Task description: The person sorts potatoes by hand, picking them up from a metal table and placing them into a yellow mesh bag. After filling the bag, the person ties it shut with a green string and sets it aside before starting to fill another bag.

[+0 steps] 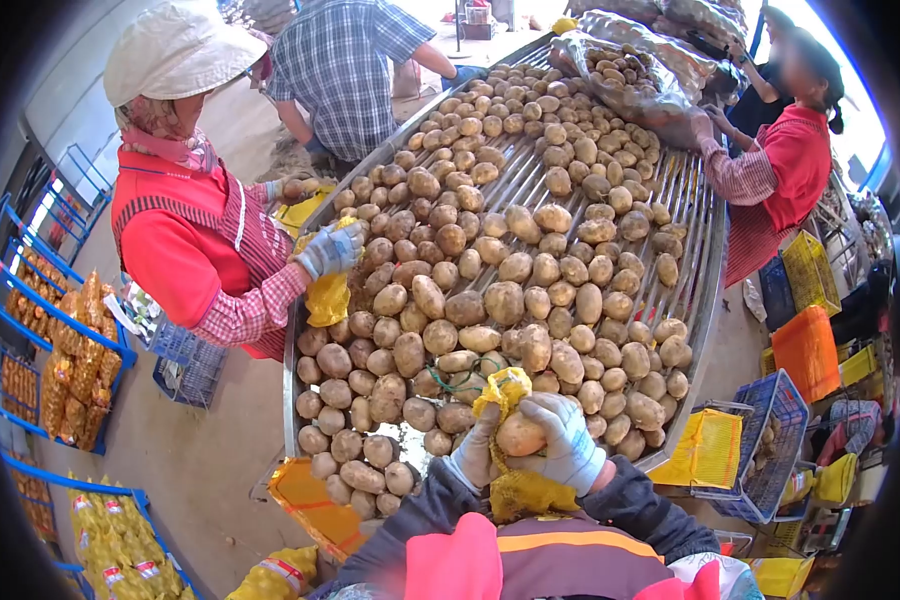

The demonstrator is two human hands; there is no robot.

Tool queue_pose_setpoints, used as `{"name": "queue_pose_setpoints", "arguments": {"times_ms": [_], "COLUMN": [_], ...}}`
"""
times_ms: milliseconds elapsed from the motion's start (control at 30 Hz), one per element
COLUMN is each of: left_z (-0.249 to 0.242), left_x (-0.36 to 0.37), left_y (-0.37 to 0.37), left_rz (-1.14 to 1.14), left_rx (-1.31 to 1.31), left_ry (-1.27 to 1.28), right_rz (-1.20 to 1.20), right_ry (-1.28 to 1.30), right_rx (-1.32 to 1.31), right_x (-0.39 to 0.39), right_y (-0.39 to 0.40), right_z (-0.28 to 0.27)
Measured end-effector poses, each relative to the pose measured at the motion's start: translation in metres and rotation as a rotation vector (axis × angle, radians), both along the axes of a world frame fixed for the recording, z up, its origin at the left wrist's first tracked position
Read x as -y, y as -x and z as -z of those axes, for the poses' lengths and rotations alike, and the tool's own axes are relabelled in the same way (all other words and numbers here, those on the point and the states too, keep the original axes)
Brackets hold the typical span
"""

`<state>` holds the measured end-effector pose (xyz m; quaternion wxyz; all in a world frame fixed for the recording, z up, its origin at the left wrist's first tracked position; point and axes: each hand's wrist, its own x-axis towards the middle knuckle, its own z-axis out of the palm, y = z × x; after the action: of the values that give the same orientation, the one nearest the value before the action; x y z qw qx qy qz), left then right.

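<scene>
Many brown potatoes (505, 300) cover a slatted metal sorting table (692, 285). At its near edge, my gloved left hand (477, 452) grips the mouth of a yellow mesh bag (510, 388). My right hand (562, 440), also gloved, has its fingers wrapped round a potato (520, 435) at the bag's opening. The lower part of the bag (525, 495) hangs between my forearms against my body. A thin green string (460, 378) lies on the potatoes just beyond the bag.
A co-worker at the left (200, 230) holds a yellow mesh bag (327, 298). Another person (795, 160) stands at the right beside a large plastic sack (635, 90). A blue crate (773, 440) and an orange crate (315, 500) flank the near end.
</scene>
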<state>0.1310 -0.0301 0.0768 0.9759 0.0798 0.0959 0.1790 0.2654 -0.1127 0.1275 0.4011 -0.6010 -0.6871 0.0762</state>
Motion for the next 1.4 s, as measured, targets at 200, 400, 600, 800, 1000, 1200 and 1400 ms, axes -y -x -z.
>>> {"name": "queue_pose_setpoints", "arguments": {"times_ms": [200,400,600,800,1000,1200,1400], "left_z": [0.004,-0.002,-0.005,0.002,-0.011,0.013,-0.003], "left_x": [0.002,0.0,-0.003,-0.003,-0.002,-0.009,-0.005], "left_y": [-0.006,-0.015,-0.014,-0.008,-0.011,-0.005,-0.009], "left_rz": [-0.173,-0.296,-0.077,-0.082,-0.245,-0.215,-0.26], "left_rx": [-0.267,-0.392,-0.07,-0.087,-0.249,-0.295,-0.353], "left_ry": [-0.251,-0.196,0.023,0.039,-0.212,-0.154,-0.353], "right_rz": [0.163,0.052,0.097,0.032,0.145,0.003,0.087], "right_ry": [0.146,-0.07,-0.022,0.123,0.292,0.288,0.002], "right_rx": [0.009,-0.086,-0.281,-0.367,-0.599,-0.707,-0.127], "right_x": [0.002,-0.001,-0.006,-0.001,-0.001,0.003,0.0], "right_y": [0.011,0.003,-0.008,-0.013,-0.006,-0.016,-0.02], "right_z": [-0.003,0.002,-0.003,0.011,0.008,0.023,0.019]}}
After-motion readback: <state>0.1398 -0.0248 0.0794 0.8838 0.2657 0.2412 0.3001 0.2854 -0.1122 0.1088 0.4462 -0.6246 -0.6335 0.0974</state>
